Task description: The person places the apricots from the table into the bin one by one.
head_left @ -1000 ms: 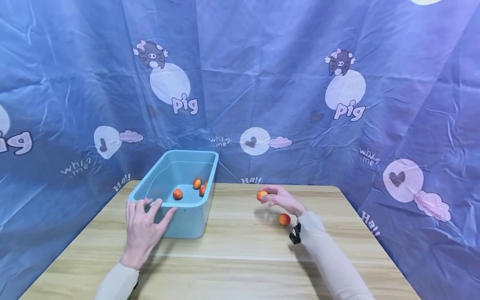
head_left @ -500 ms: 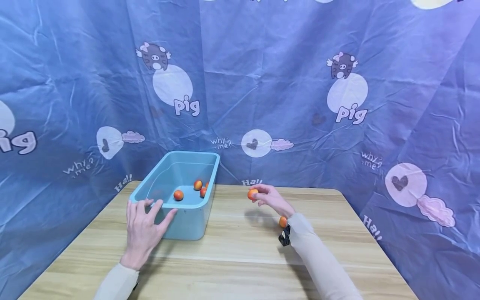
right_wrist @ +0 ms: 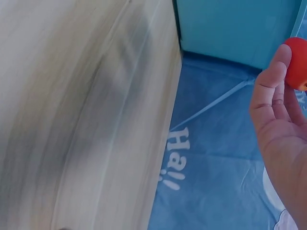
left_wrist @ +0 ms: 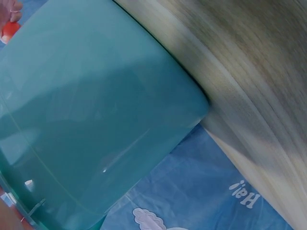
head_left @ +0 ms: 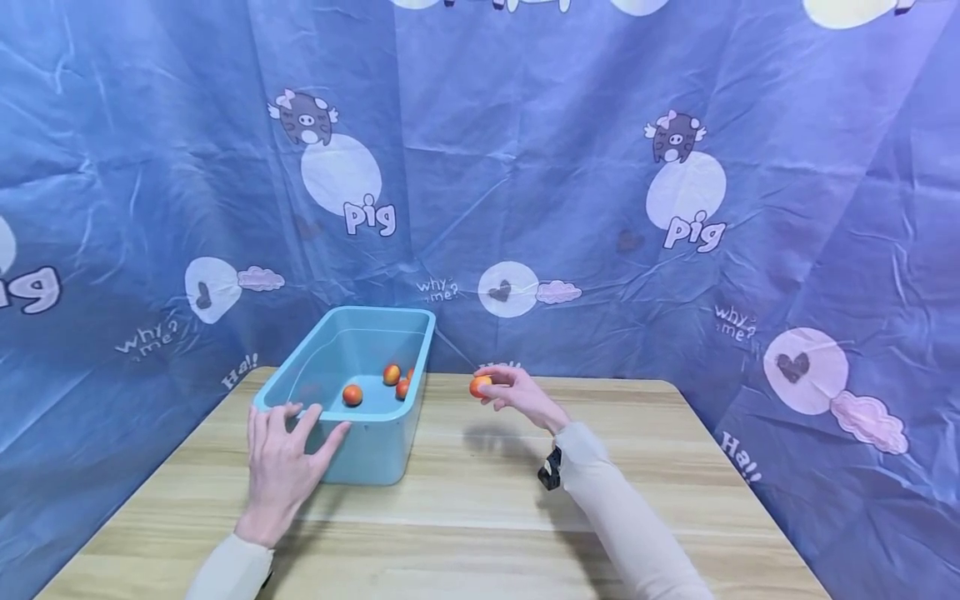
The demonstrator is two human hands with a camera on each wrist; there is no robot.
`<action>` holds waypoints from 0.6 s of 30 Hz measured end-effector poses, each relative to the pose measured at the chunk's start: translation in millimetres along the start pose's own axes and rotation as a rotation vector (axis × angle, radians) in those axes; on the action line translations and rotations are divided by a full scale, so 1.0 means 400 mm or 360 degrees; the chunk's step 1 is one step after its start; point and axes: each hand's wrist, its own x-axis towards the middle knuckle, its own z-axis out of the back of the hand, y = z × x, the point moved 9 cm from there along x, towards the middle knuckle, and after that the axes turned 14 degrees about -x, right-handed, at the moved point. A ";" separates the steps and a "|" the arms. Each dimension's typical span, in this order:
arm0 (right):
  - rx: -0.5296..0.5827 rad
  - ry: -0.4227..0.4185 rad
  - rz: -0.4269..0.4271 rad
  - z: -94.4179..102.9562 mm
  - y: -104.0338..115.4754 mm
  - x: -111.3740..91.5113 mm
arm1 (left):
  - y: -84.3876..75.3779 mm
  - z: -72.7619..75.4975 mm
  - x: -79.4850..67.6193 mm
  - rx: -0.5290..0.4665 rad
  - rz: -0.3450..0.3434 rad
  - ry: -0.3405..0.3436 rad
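Observation:
My right hand holds a small round red-orange fruit in its fingertips, above the table and to the right of the blue plastic bin. In the right wrist view the fruit sits against curled fingers, partly cut off by the frame. The left hand grips the bin's near rim, fingers hooked over it and thumb along the outer wall. Inside the bin lie several similar fruits, one of them towards the near end. The bin's side wall fills much of the left wrist view.
The bin stands at the left of a wooden table. Behind and on both sides hangs a blue cloth with pig prints, close to the table's edges. A dark device is strapped at the right wrist.
The right hand has carried its fruit leftwards, nearer to the bin. Another fruit on the table, seen earlier by the right wrist, is now hidden behind the arm. The left hand keeps its place.

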 end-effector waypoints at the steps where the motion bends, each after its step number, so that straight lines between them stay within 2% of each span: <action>1: -0.0002 0.0007 0.0005 -0.004 0.004 0.001 | 0.000 -0.001 0.000 -0.0001 -0.0003 -0.0004; 7: -0.0038 0.0057 0.0033 -0.031 0.021 0.017 | 0.000 -0.001 0.002 0.0009 -0.0016 -0.0015; 13: -0.0106 0.0092 0.0093 -0.052 0.061 0.036 | -0.003 0.004 0.002 -0.0002 -0.0027 -0.0029; 18: -0.0080 0.0103 0.0068 -0.065 0.089 0.052 | -0.004 0.003 0.004 0.0000 -0.0028 -0.0024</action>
